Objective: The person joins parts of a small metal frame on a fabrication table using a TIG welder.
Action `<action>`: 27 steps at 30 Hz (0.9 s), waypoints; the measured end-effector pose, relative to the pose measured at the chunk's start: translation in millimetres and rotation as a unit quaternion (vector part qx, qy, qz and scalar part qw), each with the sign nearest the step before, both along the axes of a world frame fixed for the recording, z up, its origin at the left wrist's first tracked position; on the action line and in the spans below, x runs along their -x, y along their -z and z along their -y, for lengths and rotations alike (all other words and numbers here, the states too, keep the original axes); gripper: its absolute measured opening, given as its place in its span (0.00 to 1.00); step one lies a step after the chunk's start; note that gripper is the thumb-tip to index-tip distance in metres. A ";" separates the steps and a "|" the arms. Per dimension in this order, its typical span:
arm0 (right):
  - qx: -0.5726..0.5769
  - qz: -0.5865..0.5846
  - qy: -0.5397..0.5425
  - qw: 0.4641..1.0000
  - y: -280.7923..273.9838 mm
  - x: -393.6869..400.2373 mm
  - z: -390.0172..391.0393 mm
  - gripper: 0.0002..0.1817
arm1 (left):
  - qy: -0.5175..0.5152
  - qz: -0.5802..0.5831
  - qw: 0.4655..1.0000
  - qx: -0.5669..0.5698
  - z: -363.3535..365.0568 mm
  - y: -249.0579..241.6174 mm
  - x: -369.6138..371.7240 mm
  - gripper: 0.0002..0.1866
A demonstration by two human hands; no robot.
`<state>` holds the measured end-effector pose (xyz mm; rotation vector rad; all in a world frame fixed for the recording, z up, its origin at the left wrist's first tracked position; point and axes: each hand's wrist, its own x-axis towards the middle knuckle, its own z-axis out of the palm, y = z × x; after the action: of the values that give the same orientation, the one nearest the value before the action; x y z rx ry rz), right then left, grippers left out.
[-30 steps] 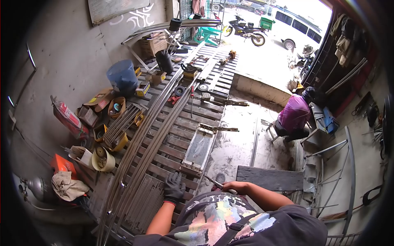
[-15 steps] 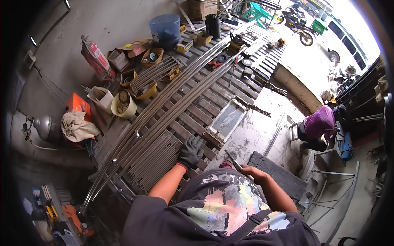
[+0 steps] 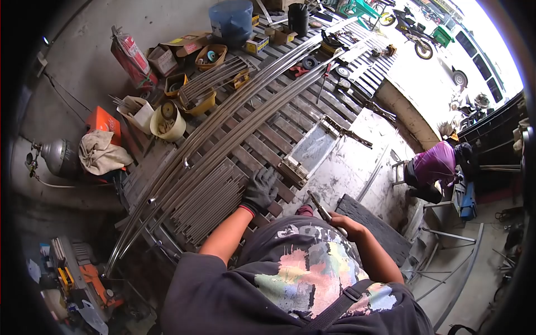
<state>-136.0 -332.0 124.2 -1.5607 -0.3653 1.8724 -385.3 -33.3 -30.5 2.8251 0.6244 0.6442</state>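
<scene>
Left hand (image 3: 260, 191): dark glove; fingers partly open, slightly apart, over the slatted surface (image 3: 269, 146), at the near ends of the short metal rods (image 3: 207, 202); contact cannot be told.
Right hand (image 3: 347, 223): bare; fingers closed around a slim metal tool (image 3: 319, 205), its tip angled outward, in front of the torso.
Metal frame (image 3: 314, 149): flat, just beyond the glove.

Hand-held tool (image 3: 319, 206): rear part hidden by the right hand (image 3: 345, 222) — exact kind unclear.
Seated co-worker (image 3: 434, 163): hands too small to read.
Dark shirt (image 3: 223, 285): cut off by the bottom edge.
Lower-left tools (image 3: 92, 279): blurred — details unclear.
</scene>
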 end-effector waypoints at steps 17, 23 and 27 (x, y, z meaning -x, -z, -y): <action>-0.008 0.011 0.006 1.000 -4.7 -0.4 -2.6 0.34 | -0.003 -0.017 1.000 -0.005 1.1 -1.4 -0.4 0.36; -0.068 0.116 -0.087 0.987 10.7 -33.8 -0.1 0.14 | 0.009 0.002 1.000 0.006 4.0 -10.3 -1.1 0.38; -0.005 0.149 -0.088 0.985 21.2 -42.2 -9.4 0.12 | 0.046 0.006 0.999 0.015 14.3 -28.3 -3.9 0.41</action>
<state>-93.8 -322.6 103.0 -1.8570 -0.6648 1.7611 -381.4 -47.6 -2.2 2.8022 0.4957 0.6292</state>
